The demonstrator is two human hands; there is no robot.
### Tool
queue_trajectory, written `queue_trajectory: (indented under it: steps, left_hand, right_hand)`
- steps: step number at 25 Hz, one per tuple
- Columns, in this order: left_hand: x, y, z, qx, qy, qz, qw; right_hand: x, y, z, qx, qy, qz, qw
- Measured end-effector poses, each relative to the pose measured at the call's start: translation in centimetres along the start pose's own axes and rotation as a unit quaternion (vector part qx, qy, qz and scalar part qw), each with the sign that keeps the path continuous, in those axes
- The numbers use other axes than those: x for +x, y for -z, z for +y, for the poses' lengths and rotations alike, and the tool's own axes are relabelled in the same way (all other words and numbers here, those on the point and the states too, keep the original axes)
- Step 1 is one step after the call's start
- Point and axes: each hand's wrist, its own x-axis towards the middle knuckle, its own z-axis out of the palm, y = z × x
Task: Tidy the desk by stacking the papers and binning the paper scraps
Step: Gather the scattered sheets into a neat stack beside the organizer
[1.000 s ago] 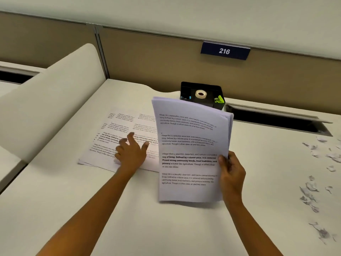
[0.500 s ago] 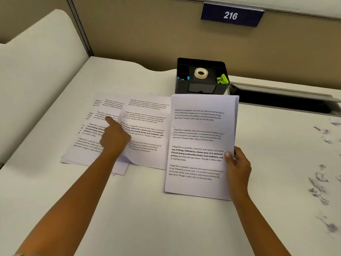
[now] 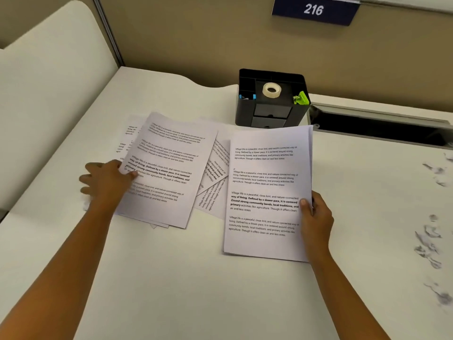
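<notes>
just in front of the black organizer [image 3: 270,111] the right hand [image 3: 316,214] grips the neat stack [image 3: 267,192] on the bench [image 3: 196,290], while left of it the left hand [image 3: 107,182] pinches the fanned loose sheets [image 3: 169,168], best squared together before joining that stack.

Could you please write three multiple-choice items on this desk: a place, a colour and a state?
1. Where is the tape roll? A on the black organiser; B on the floor; C in a hand.
2. What colour is the clip in the organiser? A red; B green; C yellow.
3. What is the right hand doing? A lying flat; B pointing; C gripping the neat stack.
Answers: A, it sits atop the organiser; B, bright green; C, thumb over its right edge.
</notes>
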Motion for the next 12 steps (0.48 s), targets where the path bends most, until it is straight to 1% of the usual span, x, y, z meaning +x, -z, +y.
queue_trajectory:
  steps: [2,4,6,9,12]
  left_hand:
    - [0.2,0.0,-0.3,0.011,0.021,-0.006,1.0]
    - [0.4,0.4,-0.5,-0.007,0.03,-0.005,0.999]
    - [0.3,0.8,-0.7,-0.027,0.019,0.005,0.999]
    - [-0.8,1.0,-0.9,-0.034,-0.043,0.071,0.996]
    - [-2.3,1.6,-1.1,-0.078,-0.075,0.127,0.986]
  right_hand:
    - [0.0,0.0,0.0,-0.012,-0.002,-0.002,1.0]
    - [0.1,0.0,-0.1,-0.02,-0.002,-0.002,1.0]
    - [0.0,0.0,-0.1,-0.026,-0.001,-0.001,1.0]
    - [0.0,0.1,-0.1,-0.035,0.002,0.0,0.999]
    - [-0.1,0.1,-0.2,-0.038,0.0,-0.004,0.999]
